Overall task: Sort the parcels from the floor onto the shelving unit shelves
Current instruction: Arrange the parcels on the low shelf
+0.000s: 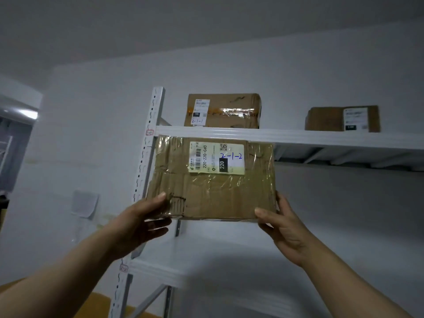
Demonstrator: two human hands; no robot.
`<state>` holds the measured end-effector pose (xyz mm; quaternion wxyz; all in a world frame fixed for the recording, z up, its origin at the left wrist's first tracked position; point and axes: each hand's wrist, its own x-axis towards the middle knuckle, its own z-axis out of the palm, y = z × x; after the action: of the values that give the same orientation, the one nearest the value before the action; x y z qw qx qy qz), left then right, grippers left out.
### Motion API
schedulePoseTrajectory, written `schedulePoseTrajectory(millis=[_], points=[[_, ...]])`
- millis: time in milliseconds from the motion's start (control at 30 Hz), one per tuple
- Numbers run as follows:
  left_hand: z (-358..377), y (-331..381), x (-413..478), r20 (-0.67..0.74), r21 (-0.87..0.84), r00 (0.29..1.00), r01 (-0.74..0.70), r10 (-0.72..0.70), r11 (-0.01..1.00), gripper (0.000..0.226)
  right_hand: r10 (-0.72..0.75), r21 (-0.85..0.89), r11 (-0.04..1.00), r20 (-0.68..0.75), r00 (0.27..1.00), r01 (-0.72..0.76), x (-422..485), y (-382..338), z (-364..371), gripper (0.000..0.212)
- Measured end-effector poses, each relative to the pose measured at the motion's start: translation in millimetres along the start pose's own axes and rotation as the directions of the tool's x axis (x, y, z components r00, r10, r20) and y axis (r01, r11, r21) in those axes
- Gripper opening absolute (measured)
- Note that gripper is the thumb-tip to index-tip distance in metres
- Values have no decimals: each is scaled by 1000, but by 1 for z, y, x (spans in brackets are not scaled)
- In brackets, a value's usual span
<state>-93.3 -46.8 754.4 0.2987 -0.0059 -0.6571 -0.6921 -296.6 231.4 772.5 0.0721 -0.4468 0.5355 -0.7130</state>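
**Both hands hold parcel 2-1-2 up at the top shelf**

Our left hand (140, 222) and right hand (284, 228) reach in from the bottom corners of the view, arms outstretched. Between them we hold a flat brown parcel (213, 193) wrapped in clear tape. Our left thumb lies on the front face near the lower left corner, and the fingers (158, 224) curl under the bottom edge. Our right thumb presses the lower right corner and the rest of that hand wraps round the right edge, so both hands grip the parcel.

We hold it in the air in front of the white shelving unit (152, 138), at the unit's left end, just right of the upright post. Its broad face is turned toward us and its long axis runs left to right, roughly level. Its upper edge meets the front beam of the top shelf (298, 137); we cannot tell whether they touch. A white label (216, 158) sits in the upper half. Its printed barcode and numbers run sideways, while the blue handwritten "2-1-2" reads upright.

On the top shelf stand two more cardboard parcels. The left box (223, 111), marked "2-1-1", sits directly above the parcel we hold, with its label facing us. The right box (341, 119) rests well apart from it, also label outward. Below our hands a lower shelf (160, 269) crosses the view, blurred.
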Motion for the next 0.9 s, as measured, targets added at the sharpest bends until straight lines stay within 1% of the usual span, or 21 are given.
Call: schedulePoseTrajectory(millis=[67,133,167,233,333,400,467,633,733,833,900], points=[[10,5,11,-1,-25,999,-39,39,999,62,-31,2,1000,-55,998,31,1,-6,-4,92],[21,6,21,8,-70,997,-79,80,994,54,-63,-4,998,-85,994,63,2,-14,-10,92],[27,6,25,8,-92,995,-98,99,991,56,-78,-6,997,-94,993,77,2,-19,-14,90],[41,3,33,-9,-124,993,-118,117,985,66,-102,-17,995,-107,989,101,3,-29,-24,88],[63,-7,41,-24,-187,994,-105,102,977,75,-135,-31,991,-119,984,133,6,-40,-41,82],[78,-13,46,-33,-234,994,-113,108,966,73,-149,-33,989,-117,982,146,9,-43,-53,80],[93,-16,52,-61,-265,990,-139,128,954,66,-159,-38,987,-110,981,156,12,-45,-64,84],[133,-5,78,-126,-259,969,-238,211,936,53,-216,-39,976,-73,974,214,28,-64,-98,85],[166,14,97,-171,-241,943,-322,287,916,30,-305,-55,952,-55,951,302,43,-90,-121,75],[202,39,118,-244,-212,903,-405,353,889,29,-390,-124,915,-34,920,384,63,-121,-144,59],[223,54,129,-260,-186,879,-452,400,872,32,-429,-202,887,-30,903,415,78,-140,-159,48]])
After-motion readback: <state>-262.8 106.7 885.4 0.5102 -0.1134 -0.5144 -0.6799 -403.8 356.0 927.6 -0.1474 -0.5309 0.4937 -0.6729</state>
